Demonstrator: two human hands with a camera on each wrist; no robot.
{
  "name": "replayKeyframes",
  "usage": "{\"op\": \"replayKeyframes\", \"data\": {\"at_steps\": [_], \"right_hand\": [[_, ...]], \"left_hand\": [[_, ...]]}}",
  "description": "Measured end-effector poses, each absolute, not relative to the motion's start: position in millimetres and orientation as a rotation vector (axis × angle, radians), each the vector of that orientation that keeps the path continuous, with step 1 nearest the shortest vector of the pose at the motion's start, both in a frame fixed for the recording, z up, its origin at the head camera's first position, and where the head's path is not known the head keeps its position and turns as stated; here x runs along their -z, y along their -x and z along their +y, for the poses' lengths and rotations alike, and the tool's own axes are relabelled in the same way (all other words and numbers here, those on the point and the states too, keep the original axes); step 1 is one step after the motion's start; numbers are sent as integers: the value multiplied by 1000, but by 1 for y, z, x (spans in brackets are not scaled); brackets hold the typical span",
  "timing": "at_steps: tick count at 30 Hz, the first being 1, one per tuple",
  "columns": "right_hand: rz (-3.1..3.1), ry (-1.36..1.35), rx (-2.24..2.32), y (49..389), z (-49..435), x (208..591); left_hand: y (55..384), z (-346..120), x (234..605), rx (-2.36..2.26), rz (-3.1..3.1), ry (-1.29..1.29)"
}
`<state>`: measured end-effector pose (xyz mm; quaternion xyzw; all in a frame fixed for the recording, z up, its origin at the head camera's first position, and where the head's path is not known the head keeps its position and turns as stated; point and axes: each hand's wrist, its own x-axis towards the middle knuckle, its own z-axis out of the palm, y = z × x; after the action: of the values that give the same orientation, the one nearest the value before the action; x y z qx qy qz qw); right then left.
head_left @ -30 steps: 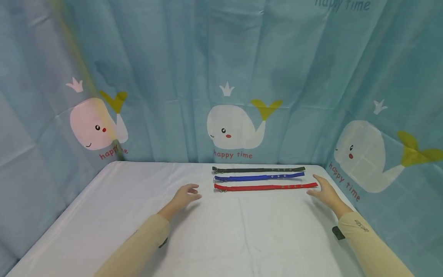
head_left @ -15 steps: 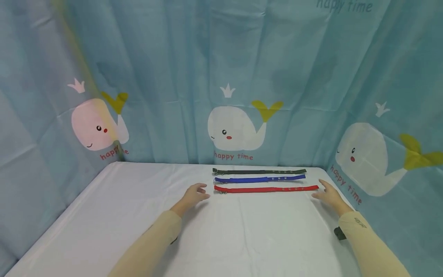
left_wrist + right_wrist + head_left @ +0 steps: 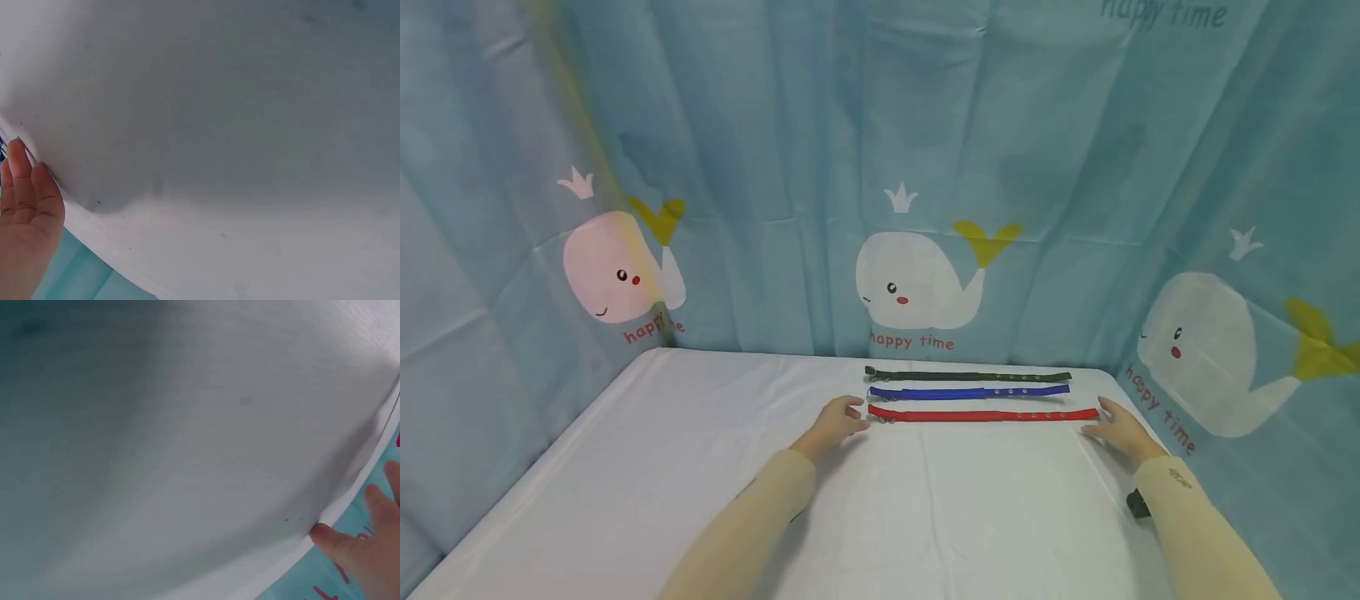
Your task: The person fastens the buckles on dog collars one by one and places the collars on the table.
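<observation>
Three collars with metal buckles and eyelets lie stretched out side by side at the back of the white table. Nearest is the red collar [image 3: 970, 416], then the blue collar [image 3: 951, 393], and farthest the dark green collar [image 3: 955, 377]. My left hand [image 3: 833, 423] hovers at the red collar's buckle end, fingers loosely bent and holding nothing. At its other end is my right hand [image 3: 1122, 429], thumb and fingers spread; whether a fingertip touches the strap I cannot tell. The left wrist view shows my left hand [image 3: 28, 219] at its edge, the right wrist view my right hand [image 3: 369, 537].
A white cloth covers the table [image 3: 970, 517]. Behind it and at both sides hangs a blue curtain [image 3: 775, 275] printed with whales. A dark strap piece [image 3: 1137, 503] shows under the right sleeve [image 3: 1195, 517].
My left hand has moved right, closer to the red collar's buckle end. My right hand has shifted slightly right and nearer to me in the view. The collars lie as before.
</observation>
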<state>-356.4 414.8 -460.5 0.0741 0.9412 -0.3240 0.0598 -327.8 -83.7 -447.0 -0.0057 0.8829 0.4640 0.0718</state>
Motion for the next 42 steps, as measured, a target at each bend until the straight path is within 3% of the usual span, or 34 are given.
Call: {"op": "replayKeyframes", "data": {"at_steps": [28,42], "right_hand": [[2951,-159,767,364,400,456],[2877,-170,933,355,400,447]], "left_hand": [[345,-57,451,-985,2906,-111],[346,-62,449,-975,2895,-164]]}}
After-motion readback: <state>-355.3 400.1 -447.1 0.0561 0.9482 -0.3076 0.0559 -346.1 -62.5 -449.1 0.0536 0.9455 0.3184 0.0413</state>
